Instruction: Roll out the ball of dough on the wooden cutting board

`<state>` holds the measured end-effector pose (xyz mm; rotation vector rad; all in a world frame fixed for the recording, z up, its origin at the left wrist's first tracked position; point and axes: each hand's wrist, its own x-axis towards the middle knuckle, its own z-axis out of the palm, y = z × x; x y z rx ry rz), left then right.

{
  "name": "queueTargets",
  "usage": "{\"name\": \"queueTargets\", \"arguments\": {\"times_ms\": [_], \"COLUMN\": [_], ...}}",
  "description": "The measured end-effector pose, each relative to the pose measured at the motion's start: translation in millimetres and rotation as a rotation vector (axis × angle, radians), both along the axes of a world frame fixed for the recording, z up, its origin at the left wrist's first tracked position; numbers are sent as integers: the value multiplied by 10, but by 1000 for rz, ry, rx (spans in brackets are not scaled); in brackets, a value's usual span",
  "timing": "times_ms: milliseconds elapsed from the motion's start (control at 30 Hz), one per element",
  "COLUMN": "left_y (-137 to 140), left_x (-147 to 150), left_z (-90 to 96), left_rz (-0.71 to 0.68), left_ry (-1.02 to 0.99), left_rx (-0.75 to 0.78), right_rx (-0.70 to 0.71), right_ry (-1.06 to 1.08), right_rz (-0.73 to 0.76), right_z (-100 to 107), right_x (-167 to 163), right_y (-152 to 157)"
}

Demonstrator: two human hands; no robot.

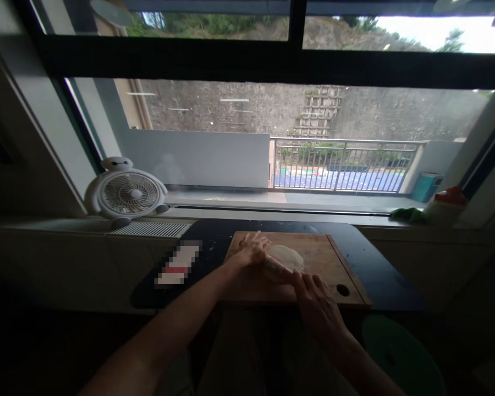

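A rolling pin (277, 266) lies at a slant across a flat, pale round of dough (287, 255) on the wooden cutting board (247, 291). Over the pin's far left end is my left hand (256, 247), its fingers closed round it. My right hand (315, 291) grips the near right end, close to the board's front edge. Part of the dough is hidden under the pin. Between my hands the middle of the pin shows.
The board rests on a dark table (379, 275). A blurred-out flat item (179, 264) lies on its left side. Behind stand a white fan (130, 192) and, right, a bottle with a red top (447, 203) near a green cloth (407, 214). A green stool (402, 352) is below right.
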<state>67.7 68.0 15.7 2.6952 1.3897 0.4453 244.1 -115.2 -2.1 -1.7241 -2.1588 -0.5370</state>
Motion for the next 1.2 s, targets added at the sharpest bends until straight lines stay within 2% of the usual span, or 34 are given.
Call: {"name": "queueTargets", "arguments": {"times_ms": [133, 233, 467, 600, 700, 800, 900, 967, 1067, 1200], "left_y": [-344, -378, 244, 378, 243, -28, -311, -420, -399, -147], "left_x": [-331, -315, 406, 621, 495, 180, -143, -257, -198, 149], "left_z": [-84, -64, 59, 87, 94, 61, -11, -51, -37, 119], "left_rz": [35, 83, 131, 115, 81, 49, 36, 44, 81, 99], "left_ry": [64, 89, 80, 58, 74, 104, 107, 112, 119, 81], "left_rx": [38, 26, -30, -22, -26, -28, 54, 116, 111, 92], "right_rx": [8, -13, -36, -33, -42, -17, 40, 61, 61, 13], "right_ry": [1, 15, 145, 172, 178, 174, 169, 169, 177, 212], "right_rz": [9, 19, -47, -50, -20, 31, 64, 73, 59, -18], "right_z": [-66, -21, 147, 123, 109, 90, 34, -3, -2, 73], "right_x": [-80, -73, 124, 162, 99, 15, -28, -30, -4, 96], "right_y": [-138, -141, 127, 186, 132, 60, 22, 20, 53, 197]}}
